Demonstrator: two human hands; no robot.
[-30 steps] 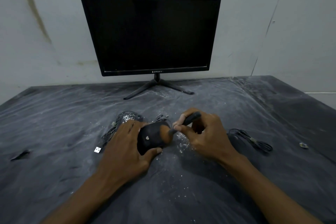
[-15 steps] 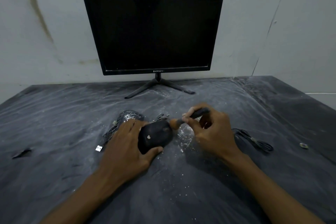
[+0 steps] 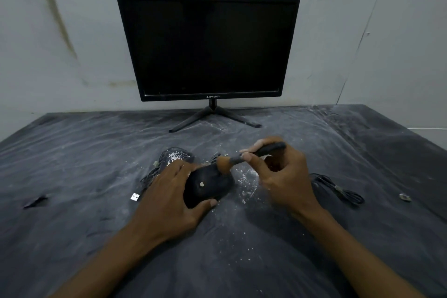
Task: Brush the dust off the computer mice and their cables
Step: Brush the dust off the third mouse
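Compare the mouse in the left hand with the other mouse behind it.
The held mouse looks mostly clean; the rear mouse carries white dust flecks. The left hand grips the held mouse under the brush; the rear mouse lies untouched. Both are black.

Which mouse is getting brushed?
The black mouse gripped by the left hand; the brush in the right hand touches its front. The dusty mouse behind lies untouched.
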